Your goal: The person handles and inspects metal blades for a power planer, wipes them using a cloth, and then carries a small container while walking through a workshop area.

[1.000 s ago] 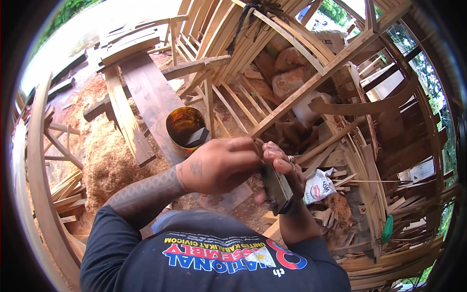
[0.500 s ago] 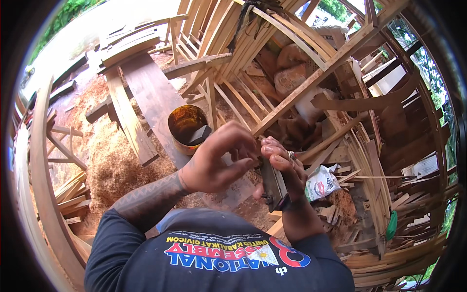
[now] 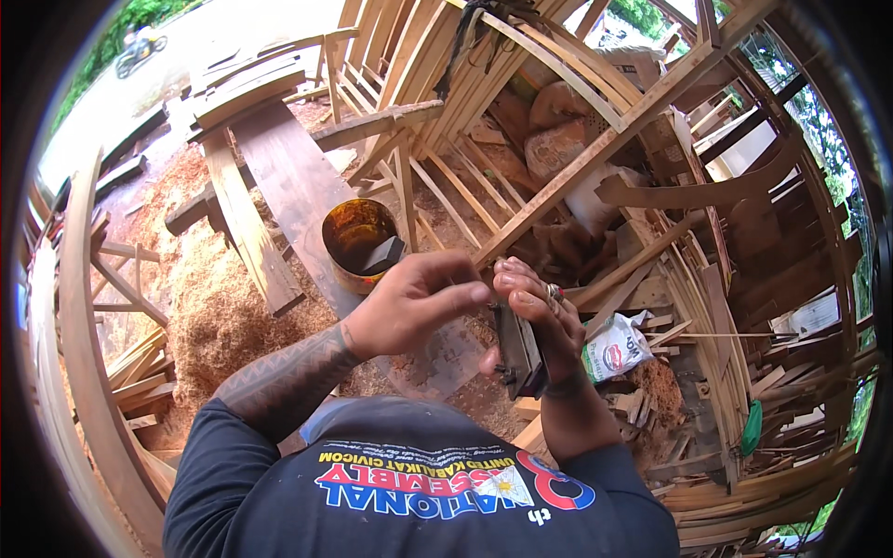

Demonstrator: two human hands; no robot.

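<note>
My right hand [image 3: 544,312] holds a dark, narrow rectangular metal block [image 3: 521,349] upright on a slant. Its thumb shows on the left side, and the fingers lie across the top and right side. A ring sits on one finger. A small fitting shows at the block's near end; its exact kind is unclear. My left hand [image 3: 419,298] is at the block's far end, fingers loosely bent and thumb stretched toward the edge. Whether the thumb touches cannot be seen. Beyond the left hand stands a round tin [image 3: 358,237], stained amber inside, with a grey block [image 3: 384,254] in it.
A wide plank [image 3: 288,158] runs away under the tin. Sawdust and shavings [image 3: 219,344] heap at the left. A slatted wooden frame [image 3: 484,177] rises ahead. A white printed bag [image 3: 616,349] lies right of my right hand, near offcuts and stacked strips [image 3: 702,325].
My left hand has dropped slightly and its thumb has swung up toward the fingers. The right hand still grips the metal block. A motorcycle has come into view on the road at far left.
</note>
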